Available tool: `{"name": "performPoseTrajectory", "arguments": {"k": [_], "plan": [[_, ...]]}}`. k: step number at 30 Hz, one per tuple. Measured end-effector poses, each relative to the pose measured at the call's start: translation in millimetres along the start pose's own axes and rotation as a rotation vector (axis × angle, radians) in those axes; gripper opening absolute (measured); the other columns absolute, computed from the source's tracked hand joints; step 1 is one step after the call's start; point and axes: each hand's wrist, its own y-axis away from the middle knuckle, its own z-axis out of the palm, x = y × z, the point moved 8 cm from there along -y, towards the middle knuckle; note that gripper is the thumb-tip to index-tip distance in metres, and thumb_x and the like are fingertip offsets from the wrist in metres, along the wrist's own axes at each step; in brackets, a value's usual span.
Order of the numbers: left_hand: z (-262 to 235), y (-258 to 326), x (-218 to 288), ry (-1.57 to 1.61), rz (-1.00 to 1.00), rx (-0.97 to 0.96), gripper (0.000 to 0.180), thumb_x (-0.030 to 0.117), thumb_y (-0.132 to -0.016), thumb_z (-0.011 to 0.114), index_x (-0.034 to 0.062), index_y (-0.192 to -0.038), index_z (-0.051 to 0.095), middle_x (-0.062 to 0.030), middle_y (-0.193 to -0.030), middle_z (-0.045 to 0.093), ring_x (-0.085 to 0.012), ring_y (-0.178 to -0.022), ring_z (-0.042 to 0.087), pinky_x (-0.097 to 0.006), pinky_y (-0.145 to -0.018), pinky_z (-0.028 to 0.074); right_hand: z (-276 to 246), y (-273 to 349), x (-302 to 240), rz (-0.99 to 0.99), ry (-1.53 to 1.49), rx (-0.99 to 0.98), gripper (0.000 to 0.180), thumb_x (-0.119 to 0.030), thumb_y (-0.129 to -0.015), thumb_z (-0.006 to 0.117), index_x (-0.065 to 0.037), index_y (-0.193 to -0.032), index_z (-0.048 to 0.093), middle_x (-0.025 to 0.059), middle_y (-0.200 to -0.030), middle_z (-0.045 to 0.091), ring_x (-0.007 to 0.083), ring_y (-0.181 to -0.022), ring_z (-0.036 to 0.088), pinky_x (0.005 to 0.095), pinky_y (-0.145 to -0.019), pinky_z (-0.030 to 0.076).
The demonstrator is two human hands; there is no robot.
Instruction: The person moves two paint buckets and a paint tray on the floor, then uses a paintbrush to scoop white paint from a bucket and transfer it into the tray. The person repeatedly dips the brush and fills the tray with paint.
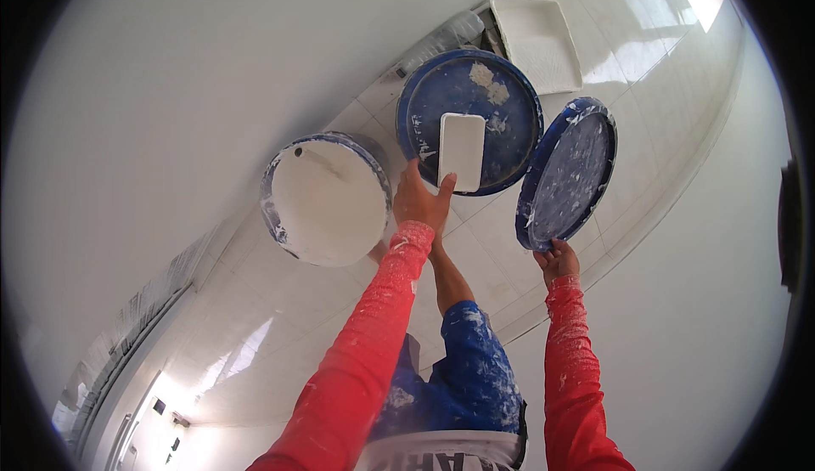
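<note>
Head view, looking down at a white tiled floor beside a white wall. Nearest the viewer are the person's red sleeves and blue, paint-spattered shorts, one bare leg stepping forward between the arms.

The right hand is closed on the lower rim of a round blue lid, holding it tilted on edge, its paint-smeared face turned toward the left. The left hand reaches forward with fingers curled and thumb raised against the near short edge of a white rectangular float; whether it fully grips the float or only touches it cannot be told.

The float lies flat on the blue lid of a closed bucket, its long axis running away from the left hand, which is the nearer of the two. Just left of that hand stands an open bucket of white paint. Farthest, beyond the closed bucket toward the wall edge of the floor, lies a white paint tray.
</note>
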Motion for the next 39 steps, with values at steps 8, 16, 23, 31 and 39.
{"name": "performPoseTrajectory", "arguments": {"k": [8,16,23,31,39], "plan": [[10.0,-5.1,-15.0,0.196,-0.114,-0.043,0.026,0.028,-0.089,0.063,0.0032,-0.085,0.057,-0.0154,-0.087,0.066,-0.0382,-0.081,0.064,-0.049,-0.073,0.050,109.1,-7.1,-44.8,-0.096,0.082,-0.089,0.042,-0.009,-0.094,0.055,0.006,-0.131,0.043,0.0217,-0.131,0.056,0.0351,-0.107,0.066,0.0442,-0.087,0.061],[-79.6,156.0,-109.2,0.795,-0.354,-0.007,0.021,0.012,-0.089,0.063,0.0021,-0.076,0.050,-0.0011,-0.067,0.053,-0.0069,-0.067,0.050,-0.028,-0.062,0.045,140.5,24.7,-33.3,-0.147,0.500,-0.101,0.056,-0.028,-0.097,0.060,0.001,-0.141,0.041,0.0217,-0.134,0.054,0.0327,-0.104,0.066,0.0435,-0.081,0.061],[-150.1,267.1,-188.6,1.045,-0.479,0.089,0.010,0.009,-0.092,0.059,0.0002,-0.088,0.062,0.0008,-0.083,0.062,-0.0052,-0.077,0.054,-0.026,-0.068,0.046,66.7,70.4,64.8,-0.314,1.076,-0.154,0.052,-0.045,-0.097,0.062,-0.010,-0.133,0.051,0.0122,-0.117,0.061,0.0202,-0.084,0.068,0.0327,-0.058,0.055],[-110.6,475.5,-278.6,0.741,-0.647,0.029,0.029,0.024,-0.096,0.056,-0.0022,-0.106,0.061,-0.0223,-0.093,0.068,-0.0379,-0.089,0.067,-0.042,-0.080,0.051,-25.9,205.9,172.3,-0.680,2.237,-0.613,0.034,-0.039,-0.093,0.067,-0.007,-0.102,0.063,0.0172,-0.101,0.069,0.0369,-0.100,0.067,0.0467,-0.089,0.051],[-53.7,598.3,-260.2,0.476,-0.589,-0.296,0.029,0.030,-0.094,0.056,0.0021,-0.096,0.062,-0.0230,-0.081,0.064,-0.0413,-0.071,0.064,-0.044,-0.067,0.050,-24.2,319.3,213.6,0.042,2.324,-1.319,0.030,-0.035,-0.098,0.057,-0.005,-0.097,0.063,0.0157,-0.090,0.071,0.0353,-0.090,0.068,0.0429,-0.082,0.052]]}}
